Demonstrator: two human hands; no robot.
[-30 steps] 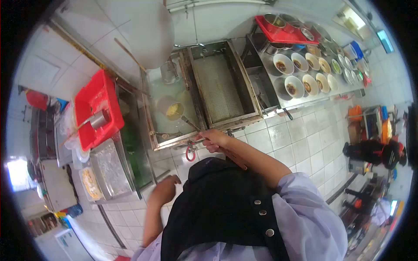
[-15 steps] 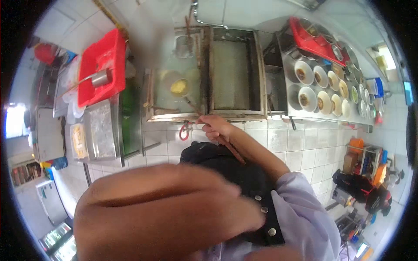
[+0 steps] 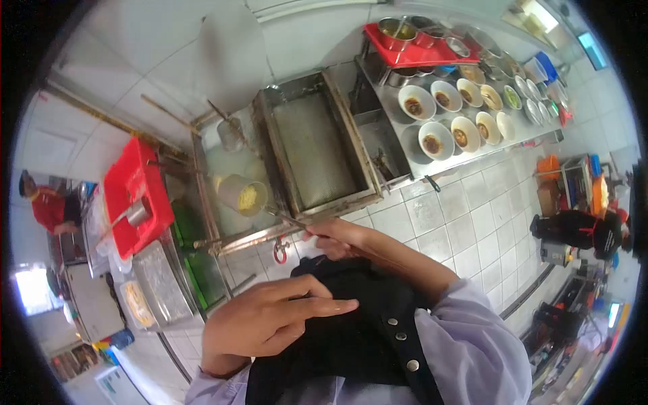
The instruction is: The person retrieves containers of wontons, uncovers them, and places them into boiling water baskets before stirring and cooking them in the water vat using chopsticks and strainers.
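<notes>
Your right hand (image 3: 335,236) closes its grip on the strainer (image 3: 244,196) handle alone, left hand (image 3: 270,320) spread on your apron, so a tilt could spill noodles (image 3: 248,198) into the hot vat (image 3: 233,179).

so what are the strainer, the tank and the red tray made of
The strainer held by the right hand looks like dull grey metal, with a thin metal rod; its handle is hidden in the hand. The tank looks like stainless steel, going by its grey folded rims and soft sheen. The red tray is probably plastic: uniform bright colour, matte, moulded rim.
</notes>
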